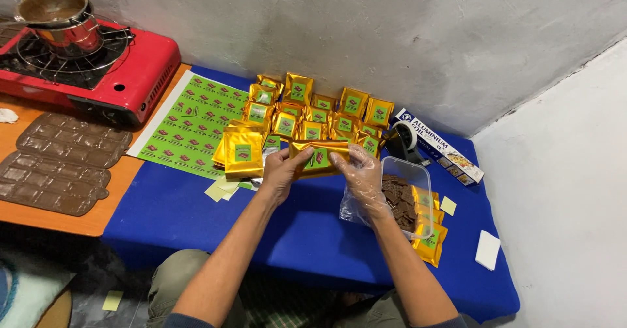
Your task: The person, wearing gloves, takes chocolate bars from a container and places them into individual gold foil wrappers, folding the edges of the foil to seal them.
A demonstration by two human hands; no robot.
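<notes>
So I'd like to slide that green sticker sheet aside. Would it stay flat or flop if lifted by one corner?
The green sticker sheet looks thin and lies flat, so it would probably droop and feel light. It overhangs the seam between the blue table and the wooden one, so a push might snag there.

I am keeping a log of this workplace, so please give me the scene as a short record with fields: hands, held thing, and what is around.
left hand: bare left hand grips the left end of a gold pouch
right hand: right hand in a clear plastic glove grips its right end
behind: rows of gold pouches on the blue table
left: green label sheet, chocolate moulds, red stove with pot
right: clear tub of chocolate pieces, tape dispenser, foil box
</notes>
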